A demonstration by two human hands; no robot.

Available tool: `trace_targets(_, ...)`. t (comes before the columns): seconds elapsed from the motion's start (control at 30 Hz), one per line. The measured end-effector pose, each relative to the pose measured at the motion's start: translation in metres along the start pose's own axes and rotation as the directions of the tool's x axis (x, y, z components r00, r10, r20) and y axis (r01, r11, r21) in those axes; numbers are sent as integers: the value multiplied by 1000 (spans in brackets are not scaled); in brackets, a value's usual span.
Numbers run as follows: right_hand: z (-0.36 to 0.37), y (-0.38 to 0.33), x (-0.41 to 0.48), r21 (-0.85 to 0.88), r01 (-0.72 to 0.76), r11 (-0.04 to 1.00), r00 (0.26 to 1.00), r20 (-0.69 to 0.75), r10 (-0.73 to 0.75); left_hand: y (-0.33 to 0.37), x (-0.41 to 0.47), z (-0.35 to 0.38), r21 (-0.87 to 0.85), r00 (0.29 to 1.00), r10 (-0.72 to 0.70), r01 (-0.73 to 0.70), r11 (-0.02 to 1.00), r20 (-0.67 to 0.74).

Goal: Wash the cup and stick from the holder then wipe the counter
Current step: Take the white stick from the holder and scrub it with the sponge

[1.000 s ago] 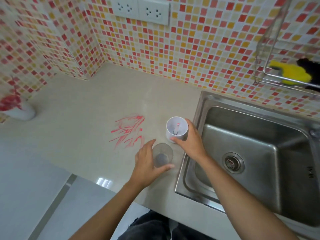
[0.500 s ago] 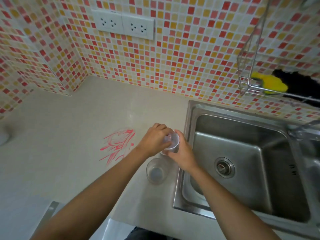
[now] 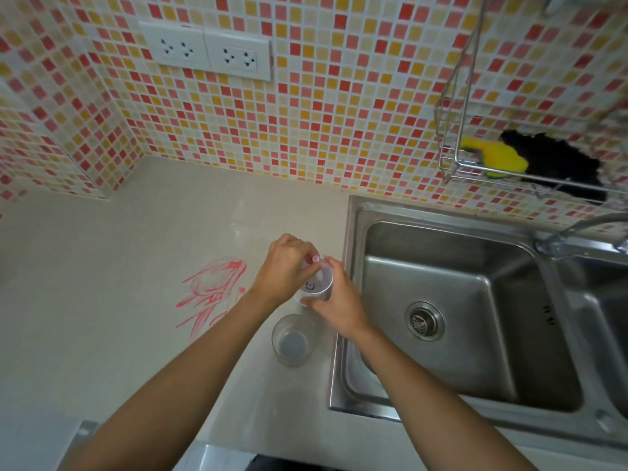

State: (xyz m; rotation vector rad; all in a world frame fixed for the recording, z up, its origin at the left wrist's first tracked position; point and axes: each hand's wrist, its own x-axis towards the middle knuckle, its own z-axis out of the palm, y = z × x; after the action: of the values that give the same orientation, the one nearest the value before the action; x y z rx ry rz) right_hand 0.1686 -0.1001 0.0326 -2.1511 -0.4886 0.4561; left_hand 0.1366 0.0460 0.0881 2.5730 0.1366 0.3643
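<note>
Head view: both hands meet over the beige counter [image 3: 102, 266], just left of the steel sink [image 3: 441, 385]. The right hand [image 3: 339, 304] wraps around the side of the white holder [image 3: 321, 287], fingers curled on its wall, gripping it near the sink's edge. The left hand [image 3: 285, 270] sits over the holder's mouth, fingertips pinched together on a small pale stick [image 3: 316, 259] poking out at the rim; most of the stick is hidden by the fingers. Inside the holder a small dark mark shows at the bottom, too small to tell what it is. The clear cup [image 3: 295, 339] stands upright on the counter just in front of the holder, close to the sink's edge, untouched by either hand. Red scribbled marks [image 3: 214, 290] spread on the counter left of the hands, partly crossed by the left forearm. On the mosaic tile wall, a double white socket [image 3: 207, 51] up top, and a wire rack [image 3: 475, 158] at right holding a yellow sponge [image 3: 492, 156] beside something black. A faucet [image 3: 577, 232] reaches in at the far right above the sink.
</note>
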Motion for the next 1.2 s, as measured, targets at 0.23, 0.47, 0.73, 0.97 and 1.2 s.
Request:
trace_targets(0.23, -40, -7, -7, -35, -66, 997, 996, 51, 68, 23, 20, -23, -124, 998, -35, 29, 992, -53)
trace_targets(0.47, -197, -55, -18, -231, 161, 960, 825, -502, -259, 67, 40, -15, -191, 1000, -28, 27, 981, -5)
trace_targets(0.73, -311, -53, 53, -403, -21, 915, 830, -518, -209, 141, 68, 21, -255, 996, 25, -3, 967, 83)
trace_targets(0.97, -333, -59, 95, -403, -186, 896, 962, -260, 83, 173, 76, 34, -269, 994, -31, 58, 961, 104)
trace_targets(1.2, -339, -54, 79, -215, 171, 961, 866, -433, -251, 194, 75, 48, -351, 995, -63, 85, 933, 73)
